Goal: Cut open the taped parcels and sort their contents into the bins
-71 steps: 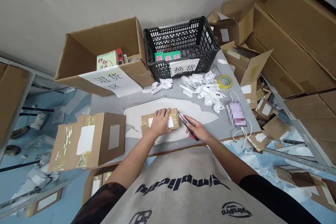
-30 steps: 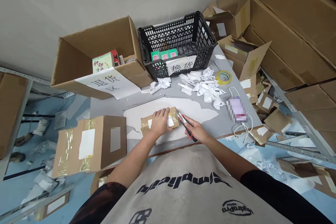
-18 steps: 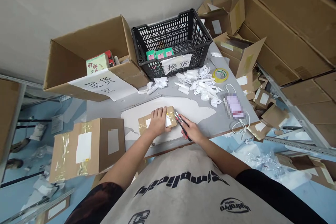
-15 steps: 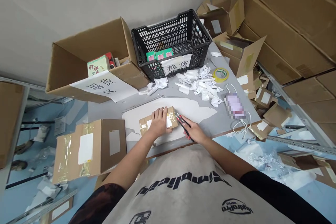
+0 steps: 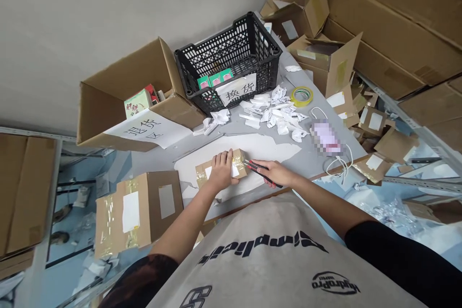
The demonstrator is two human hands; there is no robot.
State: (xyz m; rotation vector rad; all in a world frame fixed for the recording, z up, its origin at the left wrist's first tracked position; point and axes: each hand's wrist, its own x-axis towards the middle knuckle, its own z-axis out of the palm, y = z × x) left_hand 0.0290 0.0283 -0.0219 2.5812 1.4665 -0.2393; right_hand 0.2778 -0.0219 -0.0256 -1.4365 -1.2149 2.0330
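Observation:
A small cardboard box [image 5: 240,158] with clear tape and a white label lies on a torn white sheet [image 5: 263,144] at the table's front. My left hand [image 5: 222,169] holds it from above, fingers over the top and thumb toward the near side; part of the label is covered. In my right hand [image 5: 277,173] is a red and black utility knife [image 5: 257,167], gripped by the handle. Its tip points left at the box's taped right end. Whether the blade touches the tape, I cannot tell.
Behind stand an open carton [image 5: 108,101] and a black plastic crate [image 5: 269,70], both with paper signs and small boxes inside. Crumpled paper [image 5: 270,110], a tape roll [image 5: 302,96] and a corded phone [image 5: 325,137] lie rightward. A larger taped carton [image 5: 155,209] is at left.
The knife has turned to a flatter angle, and my right hand has swung with it at the box's right end. My left hand keeps its hold. The whole view has shifted slightly.

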